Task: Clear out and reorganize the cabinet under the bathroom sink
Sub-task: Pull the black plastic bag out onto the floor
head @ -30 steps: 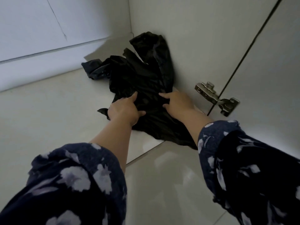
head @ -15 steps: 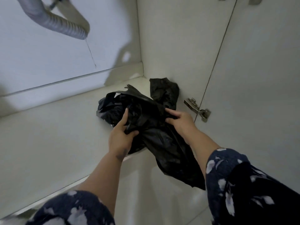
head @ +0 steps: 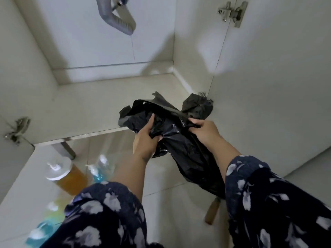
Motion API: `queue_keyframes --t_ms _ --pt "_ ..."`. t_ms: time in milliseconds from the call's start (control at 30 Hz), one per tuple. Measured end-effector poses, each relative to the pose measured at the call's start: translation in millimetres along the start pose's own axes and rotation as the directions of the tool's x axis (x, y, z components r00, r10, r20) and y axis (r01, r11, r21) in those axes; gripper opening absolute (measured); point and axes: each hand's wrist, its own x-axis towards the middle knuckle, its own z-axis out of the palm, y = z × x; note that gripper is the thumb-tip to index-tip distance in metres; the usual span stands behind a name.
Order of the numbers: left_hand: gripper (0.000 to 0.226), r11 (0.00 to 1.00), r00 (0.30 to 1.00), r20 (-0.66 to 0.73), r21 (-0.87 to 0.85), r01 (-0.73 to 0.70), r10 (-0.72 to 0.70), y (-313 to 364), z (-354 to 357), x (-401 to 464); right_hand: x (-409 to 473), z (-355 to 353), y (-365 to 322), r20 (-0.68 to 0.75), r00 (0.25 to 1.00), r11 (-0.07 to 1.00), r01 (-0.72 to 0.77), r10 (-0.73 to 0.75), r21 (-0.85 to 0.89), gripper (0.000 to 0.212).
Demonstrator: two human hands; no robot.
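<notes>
Black bag (head: 180,140) (one), two hands gripping.

Beyond the fingers (head: 151,120), the inside of a pale cabinet (head: 89,108): flat bottom panel, plain back wall (head: 86,42) with a low ledge along its foot, side walls to either side. High above the fingers, a grey corrugated drain hose (head: 114,20) bent against the back wall. Up and to the right of the fingers, an open white door (head: 277,95) with a metal hinge (head: 231,12) near its top. Well left of them, a second hinge (head: 18,129), blurred. Below the fingers, glossy pale floor tiles (head: 170,203) with a thin grout line, and a short cabinet leg (head: 66,149) down to the left. Dim, soft light; a brighter patch on the door, grey shadows on the back wall.
</notes>
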Motion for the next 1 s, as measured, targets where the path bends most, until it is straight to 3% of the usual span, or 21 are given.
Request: queue_keyframes --t_ms 100,400,533,733,1000 --pt "0.089 0.999 0.998 0.045 0.006 0.032 -0.032 -31.6 19.9 -9.4 -11.3 10.6 37.6 -0.019 0.999 0.996 -0.042 0.041 -0.078 0.041" --pt "0.085 0.993 0.992 0.091 0.095 0.075 -0.084 -154.7 75.5 -43.6 -22.4 66.7 171.0 -0.034 0.983 0.974 -0.183 0.180 -0.132 0.040" --pt "0.080 0.985 0.978 0.126 0.064 0.158 -0.165 -187.6 92.7 -60.0 -31.0 81.6 217.5 -0.024 0.976 0.967 -0.216 0.215 -0.133 0.041" --pt "0.069 0.967 0.959 0.173 0.156 0.200 -0.226 -220.8 101.4 -75.3 -40.5 99.0 250.0 0.072 0.963 0.948 -0.242 0.261 -0.207 0.045" --pt "0.062 0.954 0.949 0.190 0.214 0.211 -0.253 -223.2 85.0 -79.5 -36.3 105.4 246.6 0.074 0.958 0.909 -0.236 0.276 -0.343 0.049"
